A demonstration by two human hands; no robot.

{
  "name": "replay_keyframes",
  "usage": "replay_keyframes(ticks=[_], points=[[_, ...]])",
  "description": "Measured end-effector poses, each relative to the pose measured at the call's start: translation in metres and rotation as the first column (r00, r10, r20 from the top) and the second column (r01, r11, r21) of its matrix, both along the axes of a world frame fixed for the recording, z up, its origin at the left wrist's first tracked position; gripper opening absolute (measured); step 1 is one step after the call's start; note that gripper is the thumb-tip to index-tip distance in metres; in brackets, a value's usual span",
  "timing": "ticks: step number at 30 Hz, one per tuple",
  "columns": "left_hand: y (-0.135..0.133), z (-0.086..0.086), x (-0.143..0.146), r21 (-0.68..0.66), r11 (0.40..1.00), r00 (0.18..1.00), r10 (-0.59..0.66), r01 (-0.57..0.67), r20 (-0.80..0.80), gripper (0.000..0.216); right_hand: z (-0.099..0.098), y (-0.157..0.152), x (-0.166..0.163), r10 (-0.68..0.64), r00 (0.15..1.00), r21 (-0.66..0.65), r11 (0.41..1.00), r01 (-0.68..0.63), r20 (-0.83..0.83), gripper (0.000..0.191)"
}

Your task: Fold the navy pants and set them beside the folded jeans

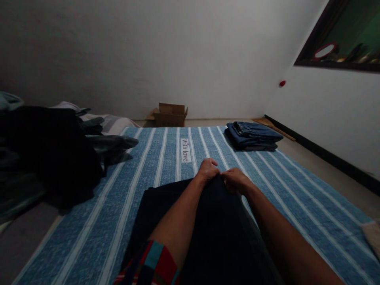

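Note:
A pair of dark navy jeans (225,233) lies spread on the striped cover in front of me, its near end running out of view below my arms. My left hand (208,169) is closed on the far edge of the cloth, knuckles up. Right beside it, my right hand (236,179) pinches the same edge near its right corner, and the cloth rises a little there. The two hands almost touch. My left forearm crosses over the jeans and hides part of them.
The blue and white striped cover (139,174) carries a "With love" label (185,150). Folded jeans (253,136) form a stack at the back right. A loose pile of dark clothes (53,154) fills the left side. An open cardboard box (170,114) stands by the wall.

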State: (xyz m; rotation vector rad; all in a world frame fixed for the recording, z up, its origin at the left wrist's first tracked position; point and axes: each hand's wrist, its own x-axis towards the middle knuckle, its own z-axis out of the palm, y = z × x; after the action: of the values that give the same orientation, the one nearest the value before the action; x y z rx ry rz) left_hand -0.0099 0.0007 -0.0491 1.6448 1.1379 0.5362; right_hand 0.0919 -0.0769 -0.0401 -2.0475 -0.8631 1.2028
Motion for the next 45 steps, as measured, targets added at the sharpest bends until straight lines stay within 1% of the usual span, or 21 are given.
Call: replay_keyframes(ticks=[5,9,12,16,20,23,25,29,30,31,33,35,37,39,42,45], points=[[0.002,-0.003,0.001,0.045,0.999,1.0,0.005,-0.004,-0.03,0.037,0.007,-0.004,-0.004,-0.011,1.0,0.004,1.0,0.011,0.021,0.02],[0.003,-0.005,0.001,0.1,0.995,0.997,-0.009,0.016,-0.075,0.034,-0.001,0.001,-0.008,-0.051,0.986,0.052,0.998,0.043,0.156,0.014],[0.003,-0.004,0.002,0.165,0.986,0.992,-0.017,0.037,-0.123,0.032,-0.008,0.003,-0.009,-0.072,0.951,0.116,0.993,0.038,0.301,0.012],[0.003,-0.001,0.002,0.248,0.965,0.979,-0.039,0.089,-0.2,0.03,-0.011,0.002,-0.012,-0.063,0.885,0.168,0.986,-0.017,0.461,0.016],[0.002,0.003,-0.002,0.291,0.946,0.959,-0.058,0.141,-0.277,0.025,-0.013,-0.002,-0.016,-0.045,0.837,0.179,0.982,-0.065,0.546,0.019],[0.003,0.008,-0.007,0.26,0.945,0.939,-0.106,0.197,-0.327,0.011,-0.015,-0.005,-0.018,-0.042,0.813,0.176,0.981,-0.076,0.581,0.021],[0.004,0.011,-0.011,0.215,0.947,0.927,-0.157,0.239,-0.34,0.006,-0.017,-0.006,-0.018,-0.042,0.804,0.176,0.981,-0.079,0.593,0.022],[0.007,0.013,-0.017,0.121,0.946,0.918,-0.255,0.302,-0.303,0.006,-0.017,-0.006,-0.018,-0.046,0.804,0.179,0.981,-0.076,0.592,0.022],[0.008,0.012,-0.017,0.099,0.945,0.919,-0.273,0.312,-0.286,0.007,-0.017,-0.006,-0.018,-0.048,0.808,0.181,0.981,-0.073,0.587,0.022],[0.008,0.01,-0.017,0.08,0.945,0.921,-0.285,0.316,-0.267,0.013,-0.016,-0.006,-0.017,-0.049,0.813,0.183,0.981,-0.071,0.58,0.023],[0.008,0.006,-0.016,0.048,0.95,0.929,-0.289,0.307,-0.23,0.029,-0.014,-0.007,-0.017,-0.049,0.828,0.182,0.981,-0.064,0.558,0.025],[0.008,0.001,-0.015,0.025,0.957,0.94,-0.278,0.289,-0.196,0.039,-0.011,-0.01,-0.016,-0.04,0.851,0.172,0.983,-0.06,0.523,0.033],[0.008,-0.002,-0.014,0.013,0.961,0.948,-0.269,0.275,-0.168,0.042,-0.009,-0.015,-0.017,-0.024,0.878,0.162,0.985,-0.061,0.477,0.04],[0.008,-0.003,-0.013,0.011,0.964,0.952,-0.262,0.267,-0.156,0.042,-0.007,-0.022,-0.018,-0.004,0.903,0.15,0.986,-0.067,0.43,0.042],[0.009,-0.003,-0.013,0.017,0.964,0.953,-0.259,0.265,-0.159,0.041,-0.009,-0.031,-0.021,0.03,0.927,0.127,0.988,-0.084,0.375,0.038],[0.01,-0.004,-0.012,0.036,0.965,0.954,-0.252,0.261,-0.162,0.041,-0.013,-0.033,-0.023,0.03,0.923,0.116,0.99,-0.08,0.385,0.032]])
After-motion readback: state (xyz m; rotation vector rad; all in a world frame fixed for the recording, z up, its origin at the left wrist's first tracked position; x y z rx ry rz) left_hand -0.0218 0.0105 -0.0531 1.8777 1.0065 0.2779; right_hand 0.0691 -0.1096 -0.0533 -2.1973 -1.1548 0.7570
